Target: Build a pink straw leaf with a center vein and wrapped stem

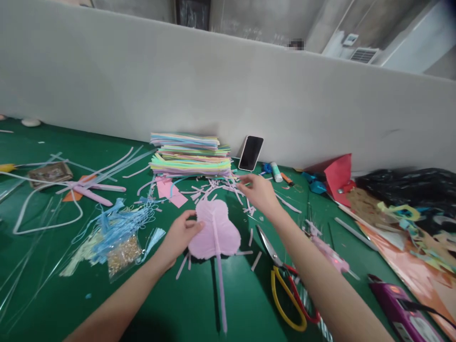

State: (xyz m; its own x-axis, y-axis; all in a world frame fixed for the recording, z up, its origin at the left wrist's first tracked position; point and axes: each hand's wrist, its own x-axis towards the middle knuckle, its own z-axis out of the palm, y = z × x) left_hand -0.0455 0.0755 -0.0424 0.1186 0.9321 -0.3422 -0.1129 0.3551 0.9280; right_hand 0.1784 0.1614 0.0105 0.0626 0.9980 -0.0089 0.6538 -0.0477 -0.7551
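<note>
Scissors (pixel 281 264) lie between the lilac shape (pixel 228 235) and pink tool (pixel 329 254).

A pale partition (pixel 228 85) stands before me, behind the green table (pixel 249 299); over its slanting top edge I see grey surfaces (pixel 260 21), a dark panel (pixel 193 13) and, rightward, a slatted vent (pixel 365 55).

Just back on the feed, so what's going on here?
The left hand holds the pink fan by its left edge. The right hand is at the cut pieces in front of the stack of strips; whether it grips one is unclear. The scissors lie right of the fan, and the phone leans against the wall.
</note>
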